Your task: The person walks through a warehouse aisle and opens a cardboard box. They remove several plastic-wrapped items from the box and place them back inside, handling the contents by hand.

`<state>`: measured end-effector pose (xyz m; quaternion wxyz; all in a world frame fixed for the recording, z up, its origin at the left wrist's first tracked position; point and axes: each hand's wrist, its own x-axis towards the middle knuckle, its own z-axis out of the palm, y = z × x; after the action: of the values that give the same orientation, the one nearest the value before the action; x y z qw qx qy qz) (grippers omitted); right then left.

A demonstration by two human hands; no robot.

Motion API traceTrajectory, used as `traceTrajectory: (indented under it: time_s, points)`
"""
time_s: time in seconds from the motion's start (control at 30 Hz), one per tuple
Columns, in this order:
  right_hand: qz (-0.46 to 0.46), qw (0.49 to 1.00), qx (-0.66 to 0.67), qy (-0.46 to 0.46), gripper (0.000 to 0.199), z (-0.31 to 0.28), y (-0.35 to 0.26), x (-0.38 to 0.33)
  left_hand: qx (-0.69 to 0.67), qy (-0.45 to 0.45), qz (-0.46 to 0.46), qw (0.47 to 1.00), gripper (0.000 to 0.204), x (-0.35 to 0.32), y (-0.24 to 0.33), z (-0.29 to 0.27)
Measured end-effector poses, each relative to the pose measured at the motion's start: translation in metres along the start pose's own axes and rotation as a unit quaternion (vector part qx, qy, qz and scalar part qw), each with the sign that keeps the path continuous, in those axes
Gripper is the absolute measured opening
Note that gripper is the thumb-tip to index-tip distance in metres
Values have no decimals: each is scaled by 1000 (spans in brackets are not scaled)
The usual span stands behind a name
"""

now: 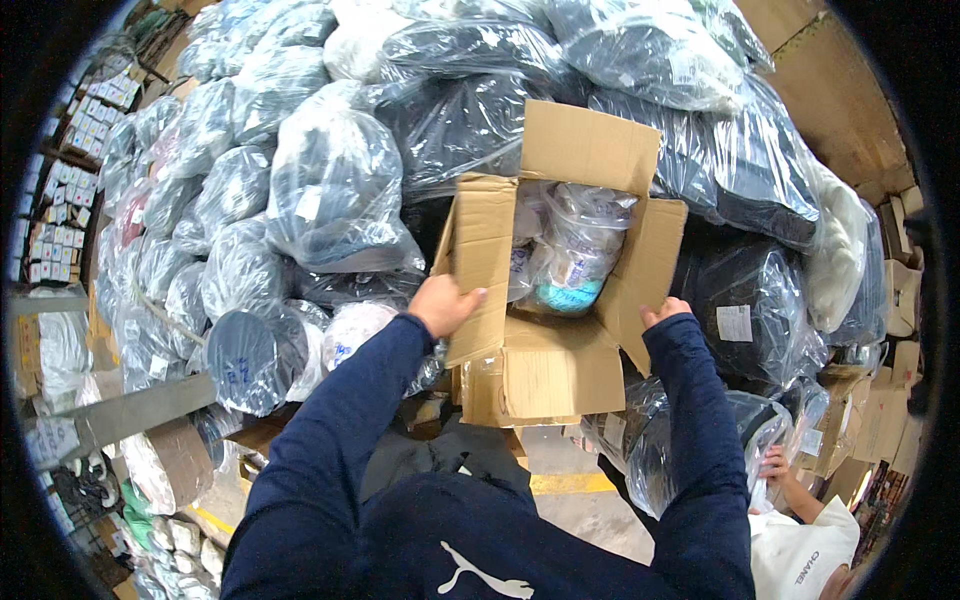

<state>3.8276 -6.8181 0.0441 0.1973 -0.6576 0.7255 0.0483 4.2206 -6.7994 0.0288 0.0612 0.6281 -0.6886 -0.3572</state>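
Note:
In front of me is an open cardboard box (pixel 560 380) with its flaps spread. My left hand (pixel 445 306) grips the left flap (pixel 484 260), thumb lying on the inner face. On the other side, my right hand (pixel 665 312) is closed on the edge of the right flap (pixel 655 260). Inside the box sit clear plastic bags (pixel 585 225) with handwriting on them; one shows white and teal material (pixel 570 290) at its near end. What the bags hold deeper down is hidden.
Behind the box rises a heap of dark rolls in clear plastic (pixel 460 120), with paler bags (pixel 340 185) on the left. A metal beam (pixel 120 420) juts in at left. At lower right, another person's hand (pixel 775 466) touches a wrapped dark roll (pixel 735 430). Cartons (pixel 890 420) stand beyond.

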Motion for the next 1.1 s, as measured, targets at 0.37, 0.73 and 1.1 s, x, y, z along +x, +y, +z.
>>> traceTrajectory:
  time_s: [0.37, 0.73, 1.1]
  points:
    - [-144, 939, 313, -3, 13, -135, -102, -190, -30, 54, 82, 995, 30, -172, -6, -134]
    - [-265, 936, 224, -61, 30, -35, -178, -277, -87, -28, -20, 996, 15, -318, -43, -142]
    - [-238, 941, 234, -62, 28, 3, -198, -294, 57, -29, -88, 994, 17, -356, -67, -116]
